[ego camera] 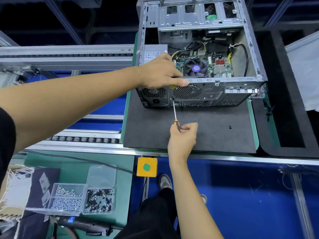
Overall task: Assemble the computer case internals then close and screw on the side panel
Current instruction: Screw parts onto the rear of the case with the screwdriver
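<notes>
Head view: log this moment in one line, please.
left hand steadies case rim | right hand holds screwdriver, tip at rear panel beside fan grille | side panel off

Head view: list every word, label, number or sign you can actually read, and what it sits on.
No text reads clearly.
White label on the power supply: print too small and blurred.
Yellow sticker on the case back: a warning sign, unreadable.
Green button on its yellow box: no lettering.

I stand at a roller conveyor [82, 139] with aluminium rails [65, 50]. Below me the floor [241, 195] is blue, and dark framing [57, 16] crosses overhead.
</notes>
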`<action>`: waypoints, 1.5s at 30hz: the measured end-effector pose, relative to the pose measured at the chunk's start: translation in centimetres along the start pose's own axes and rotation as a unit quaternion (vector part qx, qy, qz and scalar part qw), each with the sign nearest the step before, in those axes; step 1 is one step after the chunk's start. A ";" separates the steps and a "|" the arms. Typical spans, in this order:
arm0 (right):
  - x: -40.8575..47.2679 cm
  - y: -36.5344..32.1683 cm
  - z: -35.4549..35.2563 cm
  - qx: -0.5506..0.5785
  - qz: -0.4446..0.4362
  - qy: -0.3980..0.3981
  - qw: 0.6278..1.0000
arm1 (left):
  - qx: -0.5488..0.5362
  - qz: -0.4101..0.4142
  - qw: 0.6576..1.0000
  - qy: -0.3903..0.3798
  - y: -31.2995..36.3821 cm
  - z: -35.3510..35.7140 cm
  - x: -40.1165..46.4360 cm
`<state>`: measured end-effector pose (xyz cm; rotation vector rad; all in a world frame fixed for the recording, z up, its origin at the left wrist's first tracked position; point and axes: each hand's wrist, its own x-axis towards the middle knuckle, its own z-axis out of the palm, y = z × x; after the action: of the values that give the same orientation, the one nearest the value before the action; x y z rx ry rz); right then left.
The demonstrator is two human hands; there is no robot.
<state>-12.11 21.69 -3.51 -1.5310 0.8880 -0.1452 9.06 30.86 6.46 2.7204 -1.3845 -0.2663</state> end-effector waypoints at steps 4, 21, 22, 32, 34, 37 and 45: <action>0.7 -0.4 -0.8 -0.233 -0.204 0.011 0.951 | -0.015 -0.002 1.000 -0.003 0.1 -0.1 0.0; -1.0 -0.2 1.6 -0.175 -0.069 0.022 0.982 | -0.006 -0.005 1.000 -0.006 0.2 -0.3 -0.2; -0.9 -0.2 1.5 -0.200 -0.087 0.020 0.976 | -0.008 -0.006 1.000 -0.007 0.2 -0.3 -0.1; 0.5 -0.4 0.1 0.269 0.234 -0.162 0.920 | -0.026 0.001 1.000 0.001 -0.1 0.0 0.0; 0.0 -0.1 0.5 0.154 0.116 -0.074 0.979 | -0.028 0.002 1.000 0.006 -0.1 0.1 0.0; -0.9 0.5 1.2 -0.045 -0.018 0.030 0.998 | -0.022 0.005 1.000 0.007 -0.1 -0.1 0.0; -0.3 0.7 1.2 -0.271 -0.134 0.020 0.953 | 0.000 -0.005 1.000 -0.005 0.1 -0.3 -0.1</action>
<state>-11.92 22.86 -4.29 -2.1696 0.7822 -0.1350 9.01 30.85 6.79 2.7313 -1.3737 -0.2816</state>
